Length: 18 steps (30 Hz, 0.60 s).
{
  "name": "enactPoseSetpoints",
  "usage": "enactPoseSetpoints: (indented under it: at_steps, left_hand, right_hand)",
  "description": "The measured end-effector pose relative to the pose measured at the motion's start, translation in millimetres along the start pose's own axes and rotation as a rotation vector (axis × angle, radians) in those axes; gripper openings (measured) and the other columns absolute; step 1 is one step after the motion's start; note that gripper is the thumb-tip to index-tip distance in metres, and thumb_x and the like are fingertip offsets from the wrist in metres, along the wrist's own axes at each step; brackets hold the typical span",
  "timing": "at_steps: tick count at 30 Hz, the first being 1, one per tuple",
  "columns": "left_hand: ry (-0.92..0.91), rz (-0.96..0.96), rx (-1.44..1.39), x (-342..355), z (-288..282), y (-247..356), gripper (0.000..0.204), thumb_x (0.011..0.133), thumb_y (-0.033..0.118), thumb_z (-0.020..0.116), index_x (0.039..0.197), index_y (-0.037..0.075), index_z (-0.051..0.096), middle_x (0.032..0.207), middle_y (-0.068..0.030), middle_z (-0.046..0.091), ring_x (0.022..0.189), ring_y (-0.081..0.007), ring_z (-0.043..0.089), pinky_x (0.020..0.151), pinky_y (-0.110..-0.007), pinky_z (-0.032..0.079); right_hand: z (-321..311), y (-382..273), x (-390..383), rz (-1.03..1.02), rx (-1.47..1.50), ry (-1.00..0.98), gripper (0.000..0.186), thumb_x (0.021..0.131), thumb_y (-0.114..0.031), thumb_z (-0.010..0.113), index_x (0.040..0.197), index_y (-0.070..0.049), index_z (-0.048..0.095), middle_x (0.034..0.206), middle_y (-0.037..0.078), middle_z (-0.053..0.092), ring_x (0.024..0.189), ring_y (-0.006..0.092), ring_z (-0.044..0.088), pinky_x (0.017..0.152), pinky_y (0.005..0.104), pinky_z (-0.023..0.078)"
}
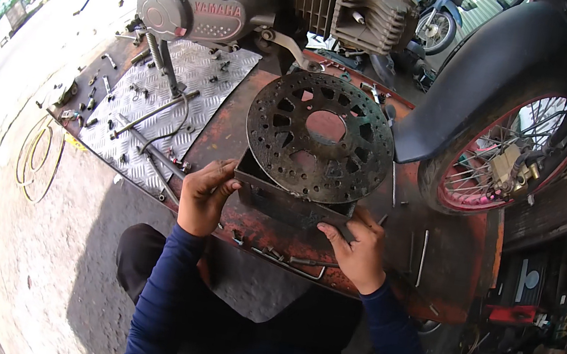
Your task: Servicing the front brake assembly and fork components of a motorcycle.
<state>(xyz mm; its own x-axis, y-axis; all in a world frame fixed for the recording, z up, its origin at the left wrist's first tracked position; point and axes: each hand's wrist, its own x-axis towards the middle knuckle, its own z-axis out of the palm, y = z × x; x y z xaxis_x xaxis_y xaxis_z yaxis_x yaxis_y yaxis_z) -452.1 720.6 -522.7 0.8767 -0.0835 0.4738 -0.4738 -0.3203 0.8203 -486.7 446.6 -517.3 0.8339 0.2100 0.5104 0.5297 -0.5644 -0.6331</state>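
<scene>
A perforated metal brake disc [279,161] lies on top of a dark metal box [273,202] at the centre of the view, above the red, worn workbench top. My left hand [204,202] is closed on the box's left front corner, thumb pressed against its side. My right hand [360,249] grips the same box at its right front corner, thumb along the front face. Loose tools and small parts lie along the bench's front edge below the box.
A motorbike engine [213,8] stands behind the bench [453,259], with a spoked front wheel [473,193] and mudguard at right. Bolts and rods lie on a chequer-plate sheet [218,77] at left. A hose [40,157] lies on the concrete; toolboxes [524,298] are at lower right.
</scene>
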Motion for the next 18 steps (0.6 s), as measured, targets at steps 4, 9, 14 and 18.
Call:
enactPoseSetpoints:
  at_steps: [4, 9, 14, 18]
  left_hand:
    - [0.039, -0.004, -0.002, 15, 7, -9, 0.028, 0.083, 0.005, 0.065, 0.109, -0.002, 0.063, 0.092, -0.0137, 0.066, 0.082, -0.0199, 0.062, 0.077, -0.027, 0.046]
    - [0.000, 0.032, 0.060, 41, 15, -18, 0.025, 0.083, 0.007, 0.066, 0.106, -0.002, 0.064, 0.091, -0.0142, 0.067, 0.083, -0.0200, 0.063, 0.078, -0.028, 0.046]
    - [0.003, 0.022, 0.074, 66, 18, -40, 0.025, 0.086, 0.010, 0.064, 0.107, -0.002, 0.064, 0.090, -0.0143, 0.067, 0.084, -0.0185, 0.063, 0.077, -0.028, 0.046]
    - [-0.012, 0.030, 0.079, 84, 25, -52, 0.028, 0.089, 0.016, 0.062, 0.109, -0.004, 0.062, 0.097, -0.0140, 0.067, 0.089, -0.0154, 0.061, 0.082, -0.028, 0.045]
  right_hand:
    - [6, 8, 18, 0.070, -0.014, 0.062, 0.023, 0.079, -0.016, 0.071, 0.087, 0.003, 0.063, 0.089, 0.016, 0.062, 0.077, 0.0337, 0.061, 0.067, 0.0381, 0.048]
    - [6, 19, 30, 0.126, -0.079, 0.078, 0.023, 0.081, -0.015, 0.069, 0.088, 0.004, 0.060, 0.087, 0.017, 0.060, 0.076, 0.0348, 0.058, 0.067, 0.0386, 0.046]
    - [20, 27, 40, 0.117, -0.032, 0.119, 0.020, 0.082, -0.014, 0.067, 0.087, 0.004, 0.059, 0.086, 0.017, 0.059, 0.077, 0.0358, 0.057, 0.067, 0.0409, 0.045]
    - [28, 35, 51, 0.148, -0.033, 0.175, 0.018, 0.083, -0.013, 0.065, 0.089, 0.003, 0.059, 0.086, 0.017, 0.059, 0.079, 0.0366, 0.058, 0.068, 0.0417, 0.045]
